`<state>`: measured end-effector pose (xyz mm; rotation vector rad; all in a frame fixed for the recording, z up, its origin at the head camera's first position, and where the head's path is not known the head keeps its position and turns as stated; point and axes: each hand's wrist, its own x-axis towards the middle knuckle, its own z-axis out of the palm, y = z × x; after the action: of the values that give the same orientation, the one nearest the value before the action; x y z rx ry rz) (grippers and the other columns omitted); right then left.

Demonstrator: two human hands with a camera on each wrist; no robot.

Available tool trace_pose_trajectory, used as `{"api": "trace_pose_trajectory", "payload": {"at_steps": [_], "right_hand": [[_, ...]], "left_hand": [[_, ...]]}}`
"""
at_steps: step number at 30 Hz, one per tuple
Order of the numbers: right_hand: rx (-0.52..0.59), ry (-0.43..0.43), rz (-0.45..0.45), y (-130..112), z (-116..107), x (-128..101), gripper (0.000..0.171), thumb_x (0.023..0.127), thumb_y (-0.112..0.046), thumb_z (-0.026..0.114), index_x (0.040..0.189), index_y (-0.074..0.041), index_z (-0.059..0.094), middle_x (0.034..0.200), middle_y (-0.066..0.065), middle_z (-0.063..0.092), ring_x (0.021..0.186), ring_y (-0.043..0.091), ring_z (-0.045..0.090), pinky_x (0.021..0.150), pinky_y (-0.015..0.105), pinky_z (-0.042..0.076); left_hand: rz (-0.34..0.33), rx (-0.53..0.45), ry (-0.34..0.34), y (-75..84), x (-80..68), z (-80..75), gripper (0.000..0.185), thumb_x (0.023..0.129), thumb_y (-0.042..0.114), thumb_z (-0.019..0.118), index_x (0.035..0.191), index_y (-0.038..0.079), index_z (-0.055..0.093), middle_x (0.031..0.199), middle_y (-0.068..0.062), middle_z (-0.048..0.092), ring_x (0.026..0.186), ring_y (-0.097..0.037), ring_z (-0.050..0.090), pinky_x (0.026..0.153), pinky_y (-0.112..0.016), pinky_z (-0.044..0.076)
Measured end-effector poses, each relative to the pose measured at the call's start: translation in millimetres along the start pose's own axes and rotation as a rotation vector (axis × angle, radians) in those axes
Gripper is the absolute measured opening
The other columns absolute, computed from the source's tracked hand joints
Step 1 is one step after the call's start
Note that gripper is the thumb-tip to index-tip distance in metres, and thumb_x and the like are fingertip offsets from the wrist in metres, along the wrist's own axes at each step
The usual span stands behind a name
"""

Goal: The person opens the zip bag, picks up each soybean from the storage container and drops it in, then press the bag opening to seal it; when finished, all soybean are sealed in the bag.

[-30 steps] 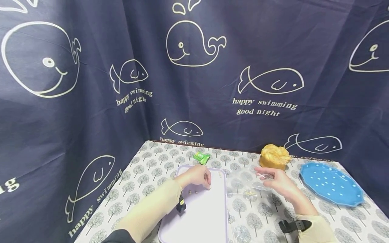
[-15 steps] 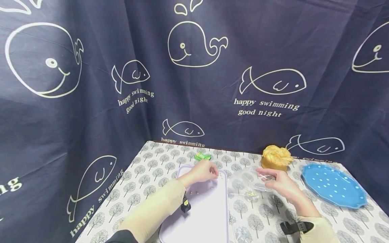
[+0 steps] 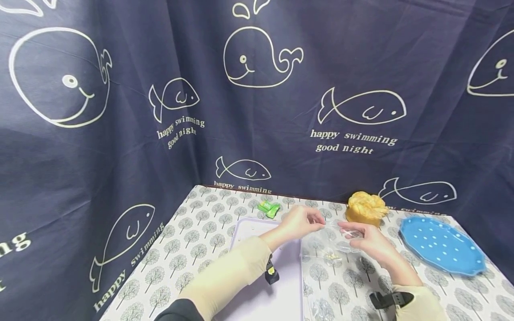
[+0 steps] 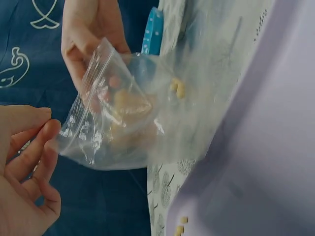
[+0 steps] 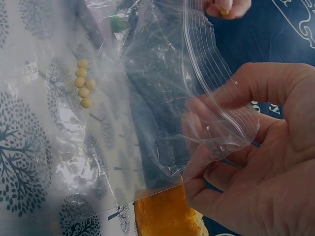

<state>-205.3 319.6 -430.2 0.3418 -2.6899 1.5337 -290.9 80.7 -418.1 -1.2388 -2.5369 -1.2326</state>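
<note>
My right hand (image 3: 347, 232) pinches the mouth of a clear zip bag (image 3: 327, 243) and holds it open just above the table. In the right wrist view the bag (image 5: 162, 88) holds several small yellow beans (image 5: 82, 83) near its bottom. My left hand (image 3: 320, 221) hovers right at the bag's mouth, its fingertips pinched on one small yellow bean (image 5: 224, 11). The left wrist view shows the left hand (image 4: 48, 120) beside the bag (image 4: 118, 113), apart from it. The lilac tray (image 3: 249, 227) lies under my left forearm, with a few beans (image 4: 179, 228) loose on it.
A golden bread roll (image 3: 365, 207) sits at the back right, and a blue dotted plate (image 3: 441, 245) lies to its right. A green packet (image 3: 268, 207) lies behind the tray. A dark whale-print curtain (image 3: 120, 133) closes off the back and left.
My left hand has lifted off the tray and moved right to the bag's mouth. My right hand has kept holding the bag in the same place.
</note>
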Motion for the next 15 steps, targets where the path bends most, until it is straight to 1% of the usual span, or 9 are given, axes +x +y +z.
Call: {"api": "trace_pose_trajectory", "payload": {"at_steps": [3, 6, 7, 9, 11, 12, 15], "right_hand": [[-0.010, -0.003, -0.008, -1.2, -0.1, 0.1, 0.056, 0.080, 0.013, 0.062, 0.135, 0.013, 0.056, 0.131, 0.032, 0.061, 0.111, 0.044, 0.064, 0.081, 0.025, 0.054], [-0.014, -0.006, -0.010, -2.6, -0.1, 0.3, 0.055, 0.080, 0.012, 0.062, 0.135, 0.013, 0.056, 0.130, 0.032, 0.061, 0.111, 0.045, 0.064, 0.081, 0.024, 0.054], [-0.016, -0.009, -0.012, -3.1, 0.0, 0.3, 0.056, 0.080, 0.012, 0.062, 0.135, 0.013, 0.056, 0.129, 0.032, 0.062, 0.111, 0.045, 0.064, 0.082, 0.024, 0.054], [-0.013, -0.012, -0.014, -3.9, 0.3, 0.3, 0.056, 0.080, 0.012, 0.062, 0.135, 0.013, 0.056, 0.127, 0.032, 0.063, 0.110, 0.045, 0.064, 0.082, 0.024, 0.054], [-0.010, -0.014, -0.015, -4.3, 0.5, 0.6, 0.056, 0.079, 0.013, 0.062, 0.135, 0.013, 0.056, 0.126, 0.031, 0.064, 0.110, 0.043, 0.064, 0.081, 0.025, 0.054], [-0.008, -0.014, -0.013, -4.4, 0.6, 0.7, 0.056, 0.079, 0.013, 0.062, 0.135, 0.013, 0.056, 0.125, 0.030, 0.064, 0.109, 0.041, 0.065, 0.081, 0.025, 0.054], [-0.007, -0.012, -0.012, -4.2, -0.1, 1.1, 0.056, 0.079, 0.013, 0.062, 0.135, 0.013, 0.056, 0.125, 0.030, 0.065, 0.106, 0.030, 0.066, 0.081, 0.025, 0.055]], "left_hand": [[0.021, 0.046, -0.007, 2.5, 2.7, 5.0, 0.007, 0.086, 0.014, 0.082, 0.091, 0.018, 0.079, 0.077, 0.016, 0.070, 0.061, 0.005, 0.052, 0.059, -0.012, 0.044], [0.033, 0.081, -0.012, 1.7, 3.5, 8.6, 0.007, 0.086, 0.015, 0.082, 0.092, 0.019, 0.080, 0.077, 0.016, 0.071, 0.060, 0.004, 0.050, 0.059, -0.012, 0.042], [0.031, 0.083, -0.013, 0.8, 3.4, 9.5, 0.008, 0.086, 0.015, 0.082, 0.093, 0.019, 0.081, 0.078, 0.016, 0.072, 0.062, 0.005, 0.050, 0.060, -0.011, 0.042], [0.021, 0.049, -0.011, -1.6, 2.7, 10.1, 0.009, 0.087, 0.015, 0.081, 0.096, 0.017, 0.081, 0.083, 0.014, 0.074, 0.065, 0.005, 0.052, 0.062, -0.011, 0.043], [-0.004, 0.006, 0.013, -4.4, 1.5, 8.4, 0.011, 0.090, 0.015, 0.079, 0.100, 0.014, 0.080, 0.090, 0.010, 0.076, 0.070, 0.004, 0.055, 0.065, -0.012, 0.045], [-0.018, 0.001, 0.031, -6.6, 1.2, 6.7, 0.011, 0.091, 0.015, 0.077, 0.102, 0.014, 0.080, 0.092, 0.009, 0.076, 0.071, 0.004, 0.056, 0.066, -0.013, 0.046], [-0.076, 0.024, 0.099, -17.3, 0.5, -1.0, 0.010, 0.093, 0.016, 0.073, 0.101, 0.015, 0.079, 0.092, 0.007, 0.075, 0.073, 0.002, 0.058, 0.066, -0.015, 0.047]]}}
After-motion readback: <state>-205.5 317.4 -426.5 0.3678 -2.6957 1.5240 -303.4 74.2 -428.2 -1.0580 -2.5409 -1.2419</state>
